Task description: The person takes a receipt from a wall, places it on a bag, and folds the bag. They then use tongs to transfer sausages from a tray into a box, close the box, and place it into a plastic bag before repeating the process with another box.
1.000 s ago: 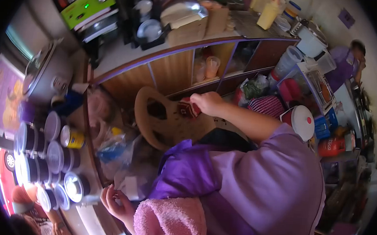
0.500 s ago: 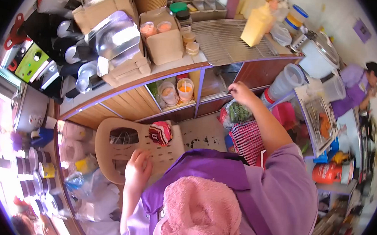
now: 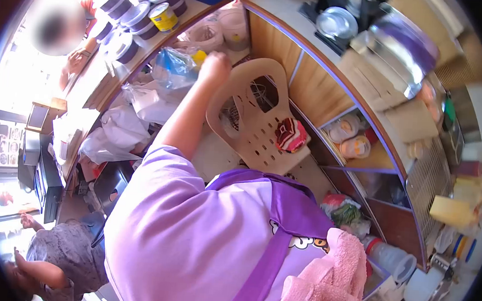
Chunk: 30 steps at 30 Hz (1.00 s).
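Note:
My left hand (image 3: 216,68) is stretched out near the back of a beige plastic chair (image 3: 267,120), beside bags on a low shelf. Its fingers look curled in; whatever they may hold is hidden. A blue-and-clear plastic bag (image 3: 175,69) lies just left of the wrist. On the chair seat rests a crumpled red, pink and white cloth item (image 3: 291,135), apart from the hand. My right hand is out of view.
Plastic tubs (image 3: 136,13) and a yellow can (image 3: 163,17) stand on the left counter. White bags (image 3: 120,128) fill the shelf beneath. A person's hand (image 3: 78,59) is beyond that counter; another person (image 3: 66,253) is at lower left. A wooden cabinet (image 3: 330,67) curves along the right.
The view has swung left, so the chair and cabinet appear farther right. My left hand has reached outward from beside the chair toward the bagged shelf. My right hand has left the view.

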Motion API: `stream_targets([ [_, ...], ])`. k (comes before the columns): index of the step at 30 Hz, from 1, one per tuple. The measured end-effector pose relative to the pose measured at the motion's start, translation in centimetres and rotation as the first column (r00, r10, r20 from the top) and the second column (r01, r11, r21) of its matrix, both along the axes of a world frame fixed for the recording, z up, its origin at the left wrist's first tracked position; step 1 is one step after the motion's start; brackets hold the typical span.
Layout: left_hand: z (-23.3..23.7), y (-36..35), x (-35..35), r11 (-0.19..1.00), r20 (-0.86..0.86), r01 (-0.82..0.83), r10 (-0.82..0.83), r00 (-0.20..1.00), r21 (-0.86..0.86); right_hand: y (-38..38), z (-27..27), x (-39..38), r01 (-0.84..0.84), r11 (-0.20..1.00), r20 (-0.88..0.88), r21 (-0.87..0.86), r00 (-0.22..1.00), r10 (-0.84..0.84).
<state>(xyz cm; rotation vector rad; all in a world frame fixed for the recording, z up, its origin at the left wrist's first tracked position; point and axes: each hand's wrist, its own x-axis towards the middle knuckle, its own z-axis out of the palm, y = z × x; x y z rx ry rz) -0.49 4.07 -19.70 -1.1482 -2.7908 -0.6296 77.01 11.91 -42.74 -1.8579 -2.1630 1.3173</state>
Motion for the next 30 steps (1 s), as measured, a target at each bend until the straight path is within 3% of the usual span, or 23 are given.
stream_targets([
  [1, 0.6, -0.6, -2.8, 0.982, -0.022, -0.181, 0.182, 0.983, 0.052, 0.0, 2.4, -3.2, -0.013, 1.000, -0.001, -0.004, 1.000, 0.013],
  [3, 1.8, -3.0, -7.9, 0.955, -0.188, -0.249, 0.277, 0.942, 0.162, -0.2, 3.4, -6.5, -0.063, 0.998, -0.024, -0.021, 0.998, 0.063],
  [7, 2.3, -6.9, -11.7, 0.988, -0.102, -0.154, 0.151, 0.983, -0.029, 1.2, 4.2, -11.6, -0.167, 0.985, -0.056, -0.040, 0.985, 0.165],
  [9, 2.0, -8.4, -11.6, 0.981, -0.299, 0.053, -0.109, 0.948, -0.187, 2.2, 4.0, -14.1, -0.224, 0.973, -0.074, -0.049, 0.973, 0.220],
  [11, 0.8, -9.2, -12.3, 0.976, -0.359, 0.120, -0.179, 0.916, -0.181, 2.9, 3.6, -16.7, -0.280, 0.958, -0.093, -0.061, 0.957, 0.274],
  [13, 0.9, -8.8, -12.8, 0.855, -0.137, 0.167, -0.265, 0.955, -0.491, 4.0, 3.8, -20.0, -0.332, 0.941, -0.116, -0.068, 0.939, 0.323],
  [14, 1.5, -8.0, -13.2, 0.802, -0.058, 0.256, -0.339, 0.939, -0.540, 4.2, 4.0, -21.6, -0.357, 0.932, -0.127, -0.069, 0.929, 0.347],
  [15, 0.8, -7.3, -14.1, 0.803, -0.053, 0.255, -0.334, 0.941, -0.538, 5.2, 1.2, -22.4, -0.382, 0.921, -0.138, -0.072, 0.919, 0.370],
  [16, -0.1, -6.6, -15.2, 0.907, -0.013, 0.206, -0.227, 0.974, -0.366, 5.4, 6.0, -26.4, -0.236, 0.938, -0.003, -0.252, 0.970, 0.244],
  [17, -1.2, -6.2, -16.1, 0.973, 0.046, 0.132, -0.126, 0.991, -0.187, 6.2, 6.1, -28.1, -0.239, 0.937, 0.003, -0.255, 0.969, 0.248],
  [18, -0.8, -5.8, -16.4, 0.979, 0.029, 0.145, -0.143, 0.989, -0.142, 6.7, 6.1, -29.1, -0.181, 0.947, 0.009, -0.267, 0.982, 0.191],
  [20, -0.5, -5.0, -16.4, 0.982, 0.093, 0.098, -0.084, 0.992, -0.159, 7.6, 6.7, -31.0, -0.096, 0.947, 0.032, -0.308, 0.993, 0.111],
  [22, -0.3, -4.5, -16.6, 0.982, 0.153, 0.056, -0.028, 0.988, -0.179, 7.7, 6.9, -32.5, -0.123, 0.950, 0.031, -0.288, 0.990, 0.137],
  [24, -0.1, -4.5, -16.5, 0.938, 0.508, 0.095, 0.094, 0.856, -0.334, 7.7, 6.9, -32.9, -0.151, 0.951, 0.028, -0.271, 0.986, 0.164],
  [25, 0.0, -4.6, -16.7, 0.936, 0.510, 0.097, 0.095, 0.855, -0.337, 7.6, 6.6, -32.9, -0.169, 0.942, 0.048, -0.289, 0.981, 0.190],
  [27, 0.1, -4.9, -17.2, 0.743, 0.361, 0.393, -0.216, 0.907, -0.542, 7.3, 5.7, -32.6, -0.181, 0.933, 0.070, -0.311, 0.975, 0.212],
  [28, -0.3, -5.3, -17.3, 0.741, 0.366, 0.397, -0.217, 0.905, -0.542, 7.0, 4.7, -31.8, -0.152, 0.924, 0.061, -0.351, 0.981, 0.185],
  [30, -0.7, -5.8, -17.0, 0.850, -0.122, 0.345, -0.422, 0.899, -0.397, 6.6, 3.3, -30.6, -0.120, 0.912, 0.056, -0.392, 0.986, 0.154],
])
